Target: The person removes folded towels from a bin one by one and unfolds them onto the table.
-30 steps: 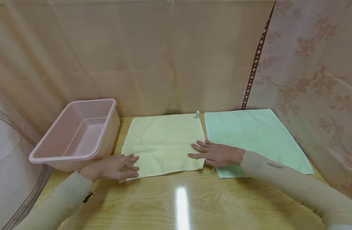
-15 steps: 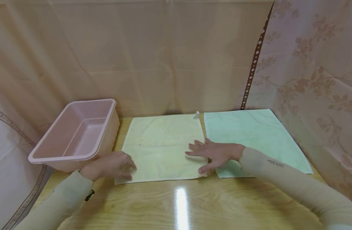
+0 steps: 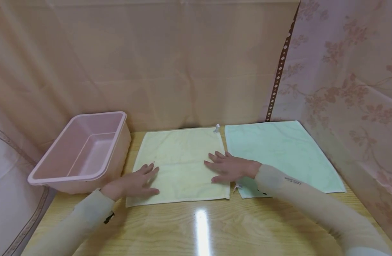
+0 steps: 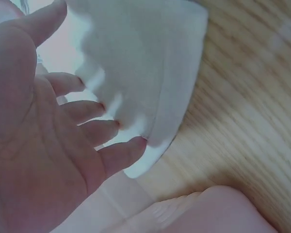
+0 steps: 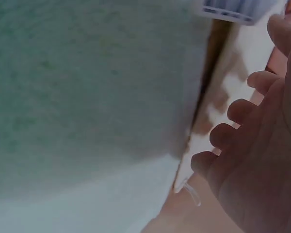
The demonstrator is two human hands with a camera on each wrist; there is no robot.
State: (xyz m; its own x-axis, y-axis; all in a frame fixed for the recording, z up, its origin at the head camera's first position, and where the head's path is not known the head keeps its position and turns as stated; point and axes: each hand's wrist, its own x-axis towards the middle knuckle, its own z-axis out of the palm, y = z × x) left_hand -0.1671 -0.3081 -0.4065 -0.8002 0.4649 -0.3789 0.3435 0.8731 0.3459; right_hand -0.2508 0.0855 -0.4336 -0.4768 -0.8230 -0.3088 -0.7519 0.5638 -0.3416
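Note:
A pale yellow towel point(image 3: 183, 145) lies spread flat on the wooden table, with a small white tag point(image 3: 217, 128) at its far right corner. My left hand point(image 3: 135, 183) is over its left side, fingers spread. In the left wrist view the fingertips point(image 4: 136, 145) come right at the towel's cloth near its hemmed edge. Over the towel's right side is my right hand point(image 3: 231, 168), fingers spread and pointing left. Close beside it a mint green towel point(image 3: 273, 142) lies flat, its left edge partly hidden by that hand and forearm.
A pink plastic basin point(image 3: 119, 149) stands at the left, close to the left forearm. Bare wooden table point(image 3: 164, 227) runs along the front. A beige curtain point(image 3: 151, 71) closes off the back, and a flowered cloth point(image 3: 349, 89) hangs at the right.
The yellow towel's near edge, folded and slanted earlier, now lies straight and lower. My left hand moved off the near left corner onto the cloth and spread its fingers; the right shifted slightly left.

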